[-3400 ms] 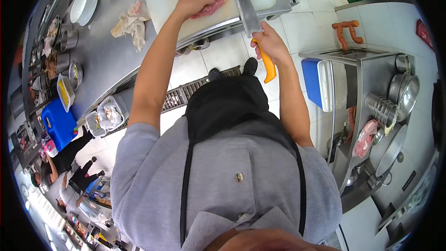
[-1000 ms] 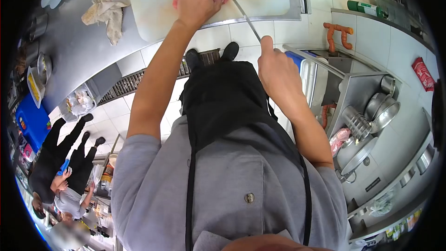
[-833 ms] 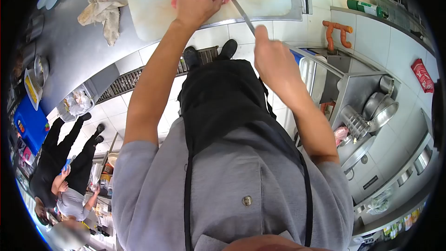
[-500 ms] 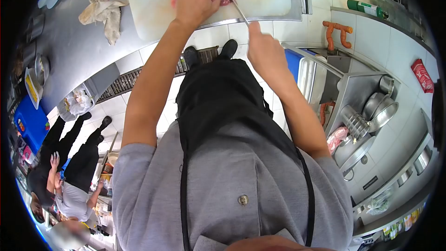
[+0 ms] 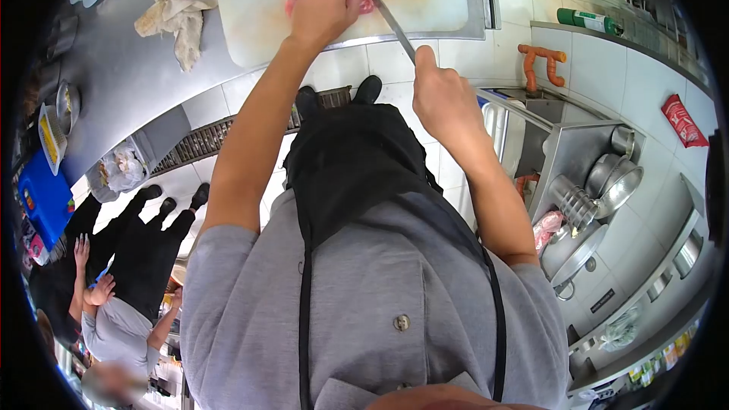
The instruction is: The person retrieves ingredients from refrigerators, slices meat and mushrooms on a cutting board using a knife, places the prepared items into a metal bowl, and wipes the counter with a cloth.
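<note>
At the top of the head view, a piece of raw red meat [image 5: 367,3] lies on a white cutting board [image 5: 250,23]. My left hand [image 5: 323,1] is closed over the meat with curled fingers and hides much of it. In my right hand [image 5: 446,100], the fingers are wrapped round the handle of a long knife [image 5: 389,18]. Its blade runs along the right side of the meat, close to my left fingertips, and the tip reaches the frame's top edge. Whether the edge is in the meat I cannot tell.
A crumpled stained cloth [image 5: 181,15] lies on the steel counter [image 5: 129,64] left of the board. Two people stand at the lower left, one in a grey shirt [image 5: 125,326]. To the right are a steel sink [image 5: 566,112], metal pots [image 5: 619,178] and orange pipes [image 5: 535,68].
My right hand has drawn the knife back toward me and to the right, baring more blade. My left hand stays over the meat. The people at the left have shifted.
</note>
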Motion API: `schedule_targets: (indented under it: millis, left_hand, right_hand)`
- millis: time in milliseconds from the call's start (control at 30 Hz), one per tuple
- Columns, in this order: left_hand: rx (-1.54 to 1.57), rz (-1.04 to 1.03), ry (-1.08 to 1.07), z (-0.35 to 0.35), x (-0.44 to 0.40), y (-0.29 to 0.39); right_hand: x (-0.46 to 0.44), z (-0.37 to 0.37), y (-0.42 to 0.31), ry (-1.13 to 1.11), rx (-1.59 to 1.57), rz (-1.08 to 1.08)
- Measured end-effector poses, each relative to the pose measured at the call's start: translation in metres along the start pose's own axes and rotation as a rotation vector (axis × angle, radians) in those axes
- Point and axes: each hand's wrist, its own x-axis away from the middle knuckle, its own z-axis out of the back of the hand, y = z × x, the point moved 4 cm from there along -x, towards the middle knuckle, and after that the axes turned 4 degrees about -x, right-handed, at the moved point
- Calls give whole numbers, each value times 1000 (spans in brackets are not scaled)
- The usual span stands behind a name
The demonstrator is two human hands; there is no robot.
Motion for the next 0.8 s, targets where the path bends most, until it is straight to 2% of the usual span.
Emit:
schedule_targets:
  millis: [100, 267, 400, 467, 533, 600, 800]
  left_hand:
    - [11, -21, -26, 3, -4, 5]
    - [-14, -8, 25, 4, -3, 2]
    - [-27, 4, 41, 4, -2, 3]
    - [-7, 4, 50, 5, -4, 2]
    - [13, -1, 48, 9, -1, 3]
    - [151, 78, 39, 14, -3, 0]
    - [26, 10, 45, 10, -3, 4]
  right_hand:
    - [-13, -7, -5, 3, 10, 29]
    - [-92, -20, -25, 217, -36, 210]
    - [-75, -28, -4, 194, -58, 221]
    - [-53, -36, 17, 112, -69, 61]
    - [-45, -27, 19, 131, -112, 83]
    - [-39, -11, 17, 102, -81, 37]
    - [-16, -6, -1, 67, -27, 79]
